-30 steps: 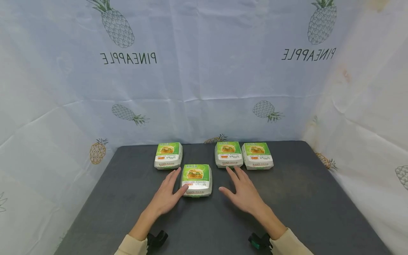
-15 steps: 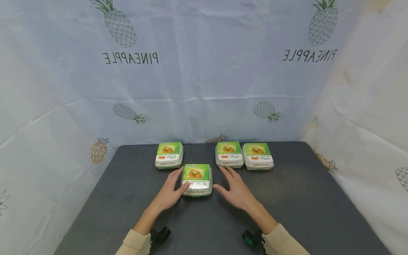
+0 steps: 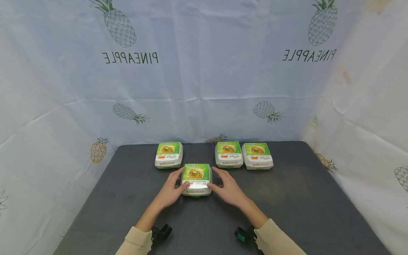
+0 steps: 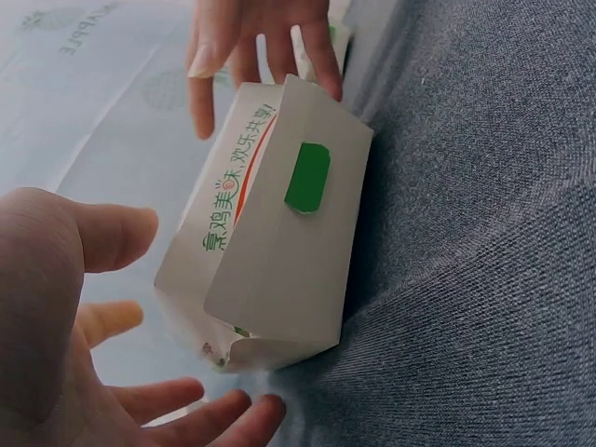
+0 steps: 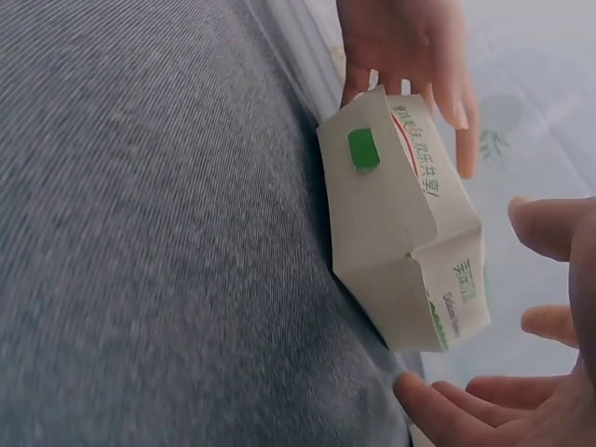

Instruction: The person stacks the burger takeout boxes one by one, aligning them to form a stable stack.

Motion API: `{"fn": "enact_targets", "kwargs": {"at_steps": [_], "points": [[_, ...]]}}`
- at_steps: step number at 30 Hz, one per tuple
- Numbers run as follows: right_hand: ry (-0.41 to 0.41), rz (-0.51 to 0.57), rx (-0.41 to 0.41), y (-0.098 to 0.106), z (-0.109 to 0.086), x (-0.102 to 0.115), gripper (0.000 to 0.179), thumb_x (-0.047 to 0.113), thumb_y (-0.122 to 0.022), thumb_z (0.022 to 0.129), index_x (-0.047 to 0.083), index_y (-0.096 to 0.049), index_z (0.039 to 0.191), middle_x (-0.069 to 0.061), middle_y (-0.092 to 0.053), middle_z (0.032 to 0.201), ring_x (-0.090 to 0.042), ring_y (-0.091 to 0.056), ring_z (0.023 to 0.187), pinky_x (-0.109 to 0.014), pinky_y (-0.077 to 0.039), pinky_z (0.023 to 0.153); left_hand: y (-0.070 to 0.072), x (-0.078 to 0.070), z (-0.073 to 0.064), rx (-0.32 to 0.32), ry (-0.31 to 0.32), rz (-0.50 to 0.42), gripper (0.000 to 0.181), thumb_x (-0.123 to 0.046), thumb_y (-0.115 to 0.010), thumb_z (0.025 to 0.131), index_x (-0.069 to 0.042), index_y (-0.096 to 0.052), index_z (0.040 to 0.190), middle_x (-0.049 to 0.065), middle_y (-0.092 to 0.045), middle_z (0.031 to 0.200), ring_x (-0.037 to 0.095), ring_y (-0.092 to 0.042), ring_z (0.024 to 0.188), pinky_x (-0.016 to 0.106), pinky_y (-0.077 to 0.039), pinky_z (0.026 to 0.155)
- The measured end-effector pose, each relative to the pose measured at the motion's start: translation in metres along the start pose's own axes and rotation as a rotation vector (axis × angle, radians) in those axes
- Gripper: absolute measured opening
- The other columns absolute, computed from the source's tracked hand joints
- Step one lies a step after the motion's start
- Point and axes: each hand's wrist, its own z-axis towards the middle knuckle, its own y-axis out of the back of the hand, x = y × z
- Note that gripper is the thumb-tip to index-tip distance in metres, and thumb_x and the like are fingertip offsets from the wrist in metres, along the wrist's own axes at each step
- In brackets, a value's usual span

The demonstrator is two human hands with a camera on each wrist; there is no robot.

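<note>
A green and white burger box (image 3: 196, 175) with a burger picture on its lid lies on the dark table between my two hands. My left hand (image 3: 168, 194) is at the box's left side, fingers spread and the thumb near the lid. On the opposite side is my right hand (image 3: 228, 192), its fingers extended forward and its thumb by the box's right edge. The left wrist view shows the box's front (image 4: 279, 242) with a green tab, and a gap between the left thumb and the carton. In the right wrist view, the right fingers (image 5: 456, 414) stand apart from the carton.
Behind, one matching burger box (image 3: 169, 156) stands at the left. Two more, a middle box (image 3: 228, 154) and a right box (image 3: 257, 156), stand side by side at the table's back edge. A pineapple-print cloth (image 3: 204, 81) hangs behind the grey-black table (image 3: 287, 205).
My right hand has moved left, from below the back boxes to the right side of the front box. The left hand has shifted slightly. The boxes have stayed in place.
</note>
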Motion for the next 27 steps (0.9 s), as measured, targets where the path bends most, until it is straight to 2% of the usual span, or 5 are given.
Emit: {"fn": "enact_targets", "kwargs": {"at_steps": [6, 14, 19, 27], "points": [[-0.038, 0.01, 0.008, -0.007, 0.006, -0.001, 0.071, 0.042, -0.069, 0.097, 0.013, -0.043, 0.155, -0.016, -0.048, 0.149, -0.035, -0.056, 0.126, -0.054, -0.048, 0.097, -0.001, 0.004, 0.002, 0.015, 0.024, 0.012, 0.066, -0.035, -0.065, 0.102, -0.016, -0.037, 0.159, 0.019, -0.042, 0.151, 0.034, -0.054, 0.125, 0.051, -0.047, 0.093], [-0.046, 0.074, 0.039, -0.012, 0.01, 0.0, 0.067, 0.038, -0.066, 0.1, 0.012, -0.042, 0.156, -0.017, -0.046, 0.152, -0.036, -0.058, 0.125, -0.055, -0.048, 0.097, -0.001, 0.005, 0.002, 0.041, 0.057, -0.031, 0.066, -0.035, -0.063, 0.102, -0.017, -0.036, 0.159, 0.021, -0.036, 0.157, 0.044, -0.05, 0.131, 0.058, -0.044, 0.102], [-0.048, 0.099, 0.049, -0.013, 0.009, -0.001, 0.065, 0.039, -0.066, 0.1, 0.012, -0.043, 0.155, -0.017, -0.046, 0.152, -0.035, -0.059, 0.123, -0.054, -0.048, 0.096, -0.002, 0.003, 0.001, 0.04, 0.037, -0.02, 0.065, -0.035, -0.064, 0.102, -0.014, -0.038, 0.158, 0.023, -0.04, 0.153, 0.044, -0.053, 0.127, 0.057, -0.046, 0.099], [-0.068, 0.12, 0.015, -0.006, 0.005, -0.001, 0.064, 0.039, -0.067, 0.099, 0.014, -0.046, 0.154, -0.016, -0.048, 0.15, -0.033, -0.061, 0.119, -0.052, -0.051, 0.092, -0.006, -0.004, 0.0, 0.036, 0.006, -0.03, 0.065, -0.035, -0.065, 0.101, -0.013, -0.039, 0.157, 0.021, -0.043, 0.149, 0.039, -0.056, 0.124, 0.053, -0.049, 0.095]]}}
